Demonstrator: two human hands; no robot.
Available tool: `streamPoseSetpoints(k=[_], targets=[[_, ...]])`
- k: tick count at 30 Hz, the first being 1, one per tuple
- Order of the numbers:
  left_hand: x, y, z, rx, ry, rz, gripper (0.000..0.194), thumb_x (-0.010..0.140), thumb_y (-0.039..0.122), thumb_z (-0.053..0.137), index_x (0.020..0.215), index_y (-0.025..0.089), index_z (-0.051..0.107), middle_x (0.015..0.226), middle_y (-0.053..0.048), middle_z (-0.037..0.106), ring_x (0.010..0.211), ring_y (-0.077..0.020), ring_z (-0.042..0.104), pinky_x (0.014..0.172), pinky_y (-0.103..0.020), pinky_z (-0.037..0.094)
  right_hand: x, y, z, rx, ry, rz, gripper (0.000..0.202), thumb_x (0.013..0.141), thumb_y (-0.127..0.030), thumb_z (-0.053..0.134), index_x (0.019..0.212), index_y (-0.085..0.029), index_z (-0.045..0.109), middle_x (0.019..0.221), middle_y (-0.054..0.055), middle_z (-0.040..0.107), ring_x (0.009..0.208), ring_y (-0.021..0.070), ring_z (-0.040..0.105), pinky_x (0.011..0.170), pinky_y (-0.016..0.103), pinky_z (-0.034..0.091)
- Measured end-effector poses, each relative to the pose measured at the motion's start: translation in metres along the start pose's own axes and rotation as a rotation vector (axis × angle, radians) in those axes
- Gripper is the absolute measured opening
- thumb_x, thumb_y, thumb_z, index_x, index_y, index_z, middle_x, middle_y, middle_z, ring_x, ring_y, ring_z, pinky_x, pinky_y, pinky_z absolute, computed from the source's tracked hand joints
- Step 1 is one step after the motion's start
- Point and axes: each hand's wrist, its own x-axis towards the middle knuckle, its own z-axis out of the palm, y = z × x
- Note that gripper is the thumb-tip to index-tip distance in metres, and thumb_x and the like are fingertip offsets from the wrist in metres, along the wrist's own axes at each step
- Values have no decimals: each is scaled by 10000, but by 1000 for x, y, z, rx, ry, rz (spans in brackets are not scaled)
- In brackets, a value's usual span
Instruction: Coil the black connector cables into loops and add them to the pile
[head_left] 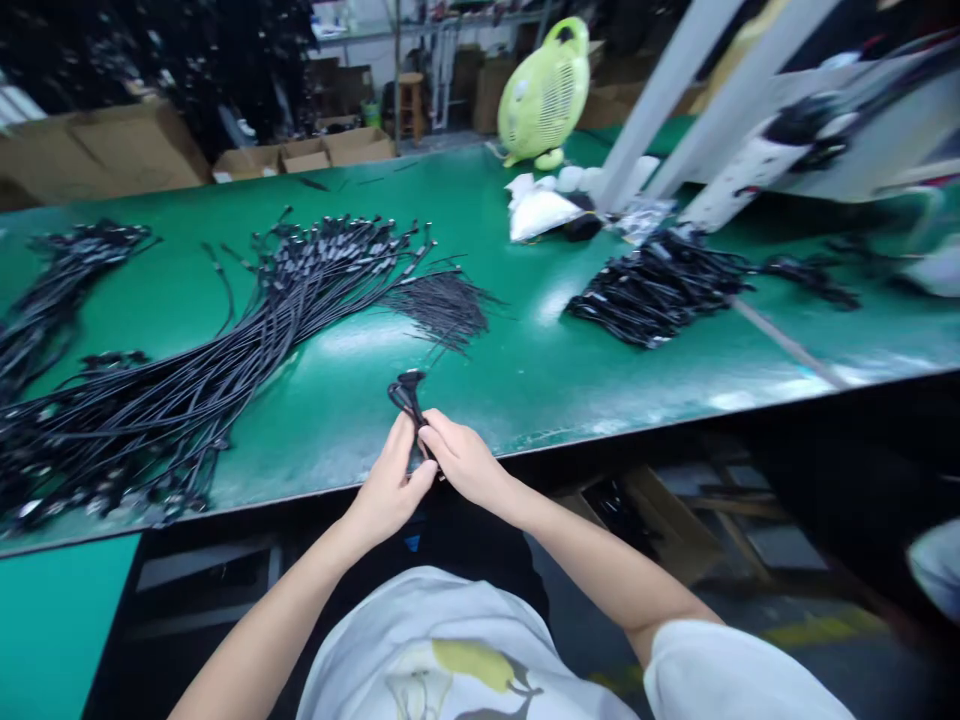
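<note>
A folded black cable (409,392) is gripped between my two hands at the front edge of the green table (525,400). My left hand (391,483) closes round its lower left side. From the right, my right hand (461,455) wraps its fingers about the same cable. The looped top of the cable sticks up above my fingers; its lower part is mostly hidden by them. Left of my hands lies a large spread of long black cables (247,360). Just beyond is a fan of short black ties (442,305), thin and loose.
Bundled black cables (660,285) are piled at the right. A green fan (546,95) stands behind white plastic bags (541,212). Grey posts (667,100) rise from the table. Another cable bunch (56,280) lies far left, with cardboard boxes (105,150) behind the table.
</note>
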Motion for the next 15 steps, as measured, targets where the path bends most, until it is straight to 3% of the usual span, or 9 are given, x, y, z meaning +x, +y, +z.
streamPoseSetpoints(k=[3, 6, 9, 11, 13, 15], targets=[[0, -3, -10, -85, -12, -62, 540, 948, 405, 434, 1441, 190, 387, 1544, -123, 349, 1405, -237, 369, 1164, -417, 305, 5, 30, -34, -338, 95, 19, 209, 996, -291, 387, 987, -213, 581, 789, -19, 656, 693, 121, 621, 646, 210, 422], [-4, -13, -28, -66, 13, -131, 466, 935, 449, 451, 1329, 211, 523, 1365, -106, 571, 1244, -236, 554, 1119, -438, 370, 10, 68, -106, -657, 322, 136, 192, 969, -249, 462, 1028, -176, 629, 927, 48, 695, 796, 143, 636, 680, 214, 409], [-10, -22, -40, -21, 46, -190, 428, 915, 484, 464, 1218, 218, 608, 1232, -96, 664, 1165, -254, 611, 1074, -457, 419, 12, 100, -197, -801, 545, 263, 278, 970, -229, 447, 1131, -81, 618, 1049, 156, 667, 860, 163, 612, 674, 228, 371], [-13, -24, -41, 4, 58, -190, 408, 913, 481, 463, 1183, 226, 631, 1198, -89, 681, 1131, -252, 631, 1048, -446, 447, 15, 119, -250, -898, 688, 314, 399, 979, -312, 405, 1159, -19, 608, 1106, 197, 626, 903, 138, 580, 666, 224, 332], [-13, -22, -39, 38, 50, -163, 386, 913, 466, 465, 1160, 233, 650, 1181, -81, 689, 1099, -244, 648, 1024, -425, 471, 19, 136, -287, -934, 741, 332, 503, 964, -367, 357, 1128, 31, 617, 1090, 210, 616, 886, 102, 558, 658, 233, 309], [-13, -20, -37, 67, 32, -133, 366, 917, 444, 464, 1150, 240, 660, 1176, -73, 692, 1073, -235, 660, 999, -403, 493, 22, 152, -306, -937, 736, 335, 523, 936, -396, 381, 1051, 39, 647, 995, 188, 642, 797, 73, 548, 639, 243, 304]])
